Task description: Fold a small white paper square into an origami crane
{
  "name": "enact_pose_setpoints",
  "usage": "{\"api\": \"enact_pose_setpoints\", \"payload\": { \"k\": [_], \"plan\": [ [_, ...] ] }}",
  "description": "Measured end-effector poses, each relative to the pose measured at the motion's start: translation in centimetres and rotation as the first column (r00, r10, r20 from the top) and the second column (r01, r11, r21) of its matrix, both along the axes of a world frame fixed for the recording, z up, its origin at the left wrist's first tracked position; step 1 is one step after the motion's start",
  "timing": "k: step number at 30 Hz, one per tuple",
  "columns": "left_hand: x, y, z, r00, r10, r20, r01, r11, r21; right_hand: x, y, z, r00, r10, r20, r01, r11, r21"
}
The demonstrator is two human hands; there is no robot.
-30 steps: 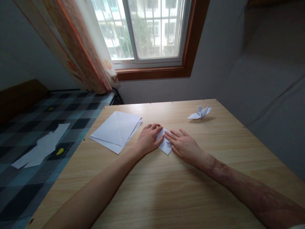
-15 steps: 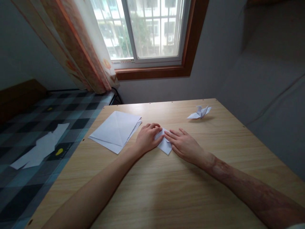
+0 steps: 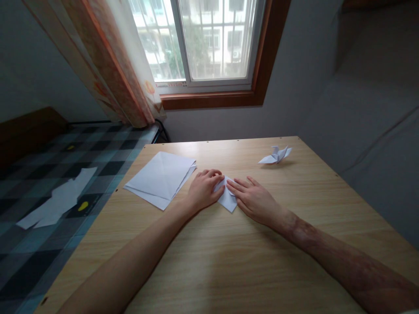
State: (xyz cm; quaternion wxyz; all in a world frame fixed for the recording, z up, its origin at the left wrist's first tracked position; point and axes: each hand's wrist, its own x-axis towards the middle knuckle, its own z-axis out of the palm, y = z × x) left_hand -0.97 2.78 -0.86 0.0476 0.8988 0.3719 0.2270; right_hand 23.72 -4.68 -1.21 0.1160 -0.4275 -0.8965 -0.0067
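A small folded sheet of white paper lies on the table between my hands, its lower corner pointing toward me. My left hand is at its left side, fingers curled and thumb on the paper; part of the sheet is hidden beneath it. Over the right side lies my right hand, fingers stretched out and fairly flat, fingertips pressing on the paper. A finished white paper crane stands at the table's far right, apart from both hands.
A stack of creased white paper squares lies left of my left hand on the wooden table. Cut paper scraps rest on the checked bed to the left. Beyond the table are a window and a curtain.
The whole view has shifted very slightly. Both hands stay on the folded paper in nearly the same position.
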Motion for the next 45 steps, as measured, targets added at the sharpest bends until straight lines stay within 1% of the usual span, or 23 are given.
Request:
{"api": "enact_pose_setpoints", "payload": {
  "k": [4,11,16,23,31,35,38,40,42,45],
  "plan": [
    [0.0,-0.1,0.0,1.0,-0.003,-0.003,0.003,1.0,0.01,0.0,0.1,-0.2,1.0,0.003,0.001,-0.003,1.0,-0.002],
    [0.0,-0.2,-0.2,1.0,0.004,-0.018,-0.004,1.0,0.017,-0.1,0.0,0.1,1.0,-0.003,-0.023,0.003,1.0,-0.03],
    [0.1,-0.5,0.3,1.0,0.009,-0.028,-0.009,1.0,0.011,-0.2,-0.3,-0.1,0.998,-0.018,-0.054,0.015,0.998,-0.061],
    [0.4,-1.1,0.9,1.0,0.007,-0.019,-0.007,1.0,0.001,-0.2,-0.8,-0.1,0.997,-0.034,-0.066,0.025,0.989,-0.145],
    [0.4,-1.2,0.7,1.0,0.014,-0.004,-0.014,1.0,0.006,-0.1,-0.7,-0.7,0.986,-0.012,-0.165,-0.017,0.985,-0.173],
    [0.3,-1.1,0.7,1.0,0.011,-0.017,-0.012,1.0,-0.005,0.5,0.0,-1.0,0.944,-0.006,-0.331,-0.063,0.978,-0.197],
    [0.3,-1.0,0.6,0.999,0.018,-0.03,-0.019,1.0,-0.02,1.2,0.8,-1.1,0.874,-0.025,-0.485,-0.089,0.973,-0.211],
    [0.3,-1.0,0.6,0.999,0.021,-0.028,-0.022,0.999,-0.025,1.6,1.3,-1.0,0.821,-0.064,-0.568,-0.089,0.967,-0.238],
    [0.3,-1.0,0.5,1.0,0.021,-0.02,-0.021,1.0,-0.022,1.8,1.6,-0.9,0.797,-0.085,-0.598,-0.095,0.96,-0.263],
    [0.4,-1.0,0.5,1.0,0.015,-0.009,-0.015,1.0,-0.013,1.8,1.8,-0.8,0.797,-0.082,-0.599,-0.098,0.96,-0.262]
  ]
}}
